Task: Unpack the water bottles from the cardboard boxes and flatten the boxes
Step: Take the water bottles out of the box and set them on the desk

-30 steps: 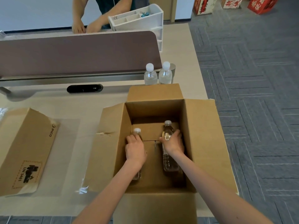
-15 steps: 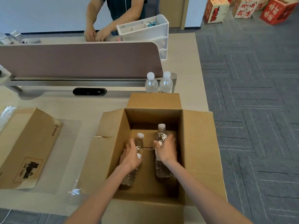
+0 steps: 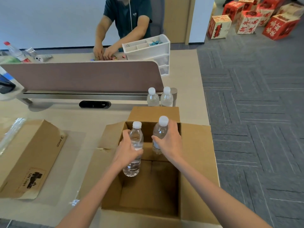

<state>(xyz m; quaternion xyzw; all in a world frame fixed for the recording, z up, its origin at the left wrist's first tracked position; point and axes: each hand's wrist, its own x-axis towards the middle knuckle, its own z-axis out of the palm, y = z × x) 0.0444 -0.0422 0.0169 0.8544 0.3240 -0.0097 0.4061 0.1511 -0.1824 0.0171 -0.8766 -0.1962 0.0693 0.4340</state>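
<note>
Currently, both hands are over the open cardboard box (image 3: 195, 162), which sits on the desk (image 3: 82, 122) with its flaps folded outward. The left hand (image 3: 126, 150) is wrapped round the middle of the left bottle (image 3: 136, 137), fingers curled about its clear body. This bottle is upright, white cap up, over the left half of the box's opening. The right hand (image 3: 170, 145) grips the right bottle (image 3: 160, 130) in the same way over the far right part of the opening. The two held bottles are side by side and apart. The inside floor of the box shows below them. Just behind the box's far flap, the standing bottles (image 3: 153, 99) are upright side by side on the desk, at the foot of a brown divider panel (image 3: 82, 76). To the left of the box, a smaller brown box (image 3: 29, 158) with a printed label lies on clear plastic film (image 3: 11, 134). Beyond the divider from the box, another person (image 3: 128, 17) sits with both hands on the far desk, beside a white drawer organiser (image 3: 148, 48). Far right of the box, red printed cartons (image 3: 246, 20) stand on grey carpet (image 3: 255, 96).
</note>
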